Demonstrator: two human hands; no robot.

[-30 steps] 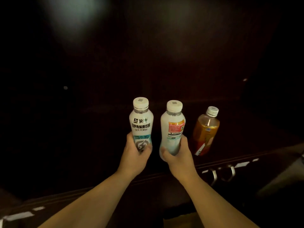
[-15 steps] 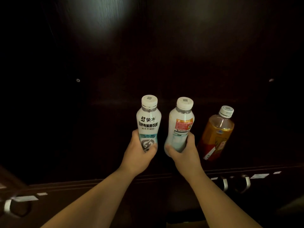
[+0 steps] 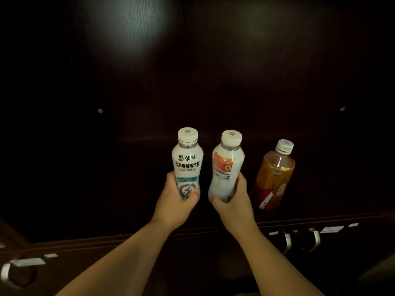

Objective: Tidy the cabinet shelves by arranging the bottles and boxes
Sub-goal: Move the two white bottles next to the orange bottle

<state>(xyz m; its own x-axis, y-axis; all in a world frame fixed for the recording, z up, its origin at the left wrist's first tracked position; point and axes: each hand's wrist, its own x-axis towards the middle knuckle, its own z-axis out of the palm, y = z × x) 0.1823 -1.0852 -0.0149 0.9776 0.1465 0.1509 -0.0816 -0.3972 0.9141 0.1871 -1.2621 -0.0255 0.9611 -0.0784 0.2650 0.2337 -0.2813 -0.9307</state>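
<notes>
Inside a dark cabinet, my left hand (image 3: 175,201) grips the lower part of a white bottle with a blue-and-black label (image 3: 187,161). My right hand (image 3: 233,201) grips a second white bottle with an orange-red label patch (image 3: 226,165). Both bottles are upright, side by side and a small gap apart. To the right stands an amber tea bottle with a white cap (image 3: 274,176), untouched, leaning slightly right. The bottoms of the two white bottles are hidden by my fingers, so I cannot tell whether they rest on the shelf.
The dark shelf front edge (image 3: 299,221) runs across below the bottles. Metal door handles (image 3: 301,242) sit under it at the right, another handle (image 3: 6,272) at the far left. White label stickers (image 3: 331,229) mark the edge. The cabinet back wall (image 3: 192,82) is dark.
The view has swung left, so both white bottles and the tea bottle sit further right in frame. The right-hand bottle has turned, its orange label now facing more leftward.
</notes>
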